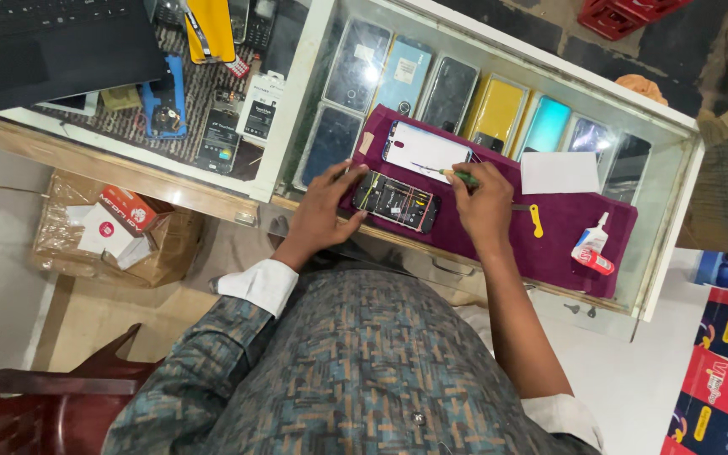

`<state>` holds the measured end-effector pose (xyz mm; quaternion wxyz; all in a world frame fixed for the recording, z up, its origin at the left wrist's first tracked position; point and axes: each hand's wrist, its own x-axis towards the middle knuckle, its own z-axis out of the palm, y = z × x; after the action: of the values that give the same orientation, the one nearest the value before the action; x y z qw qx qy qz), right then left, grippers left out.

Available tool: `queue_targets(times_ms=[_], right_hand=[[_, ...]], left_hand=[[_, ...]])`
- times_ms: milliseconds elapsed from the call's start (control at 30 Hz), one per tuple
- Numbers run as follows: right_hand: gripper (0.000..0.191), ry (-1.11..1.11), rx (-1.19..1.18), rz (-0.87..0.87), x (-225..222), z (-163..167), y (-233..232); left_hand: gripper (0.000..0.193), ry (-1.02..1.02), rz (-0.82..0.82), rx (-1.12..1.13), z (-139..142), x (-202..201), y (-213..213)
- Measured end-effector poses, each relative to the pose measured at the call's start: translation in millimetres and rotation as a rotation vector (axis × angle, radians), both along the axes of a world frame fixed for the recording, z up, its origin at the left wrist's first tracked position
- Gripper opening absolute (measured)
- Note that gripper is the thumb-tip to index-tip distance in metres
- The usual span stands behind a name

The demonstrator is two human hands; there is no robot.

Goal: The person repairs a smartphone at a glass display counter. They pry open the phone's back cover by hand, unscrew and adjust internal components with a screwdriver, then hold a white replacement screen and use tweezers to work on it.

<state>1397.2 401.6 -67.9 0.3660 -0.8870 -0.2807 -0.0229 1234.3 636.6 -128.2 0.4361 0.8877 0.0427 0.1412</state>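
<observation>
Purple mat: opened phone, both hands.

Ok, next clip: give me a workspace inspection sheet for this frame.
Surface: maroon mat on a glass display counter.
Job's things: opened phone, its white back cover beside it.
Clutter: glue bottle, yellow pry tool, white paper.
Grips: left hand steadies the phone; right hand grips a green-handled screwdriver.
Cables: nothing seen.
Surroundings: phones under the glass, cardboard box, red chair.
</observation>
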Motion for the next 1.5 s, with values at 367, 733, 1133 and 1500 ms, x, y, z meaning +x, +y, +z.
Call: queue_targets(times_ms=[367,733,1133,1500], right_hand=[[0.018,0.053,0.138,-0.022,-5.1,5.2,-4.5],[0.015,0.401,0.379,-0.012,-38.3,12.8,14.6],[0.016,0.339,0.328,-0.051,-37.9,14.5,17.9],[0.016,0.040,0.233,0.028,-45.9,39.9,26.5]], left_hand=[[0.025,-0.147,0.238,-0.732,-13.8,12.6,-9.8],[0.036,0.227,0.191,-1.506,6.8,53.6,-44.0],[0.035,0.166,0.248,-1.592,10.4,49.8,-52.9],[0.033,0.102,0.311,-1.686,9.9,53.4,-58.0]])
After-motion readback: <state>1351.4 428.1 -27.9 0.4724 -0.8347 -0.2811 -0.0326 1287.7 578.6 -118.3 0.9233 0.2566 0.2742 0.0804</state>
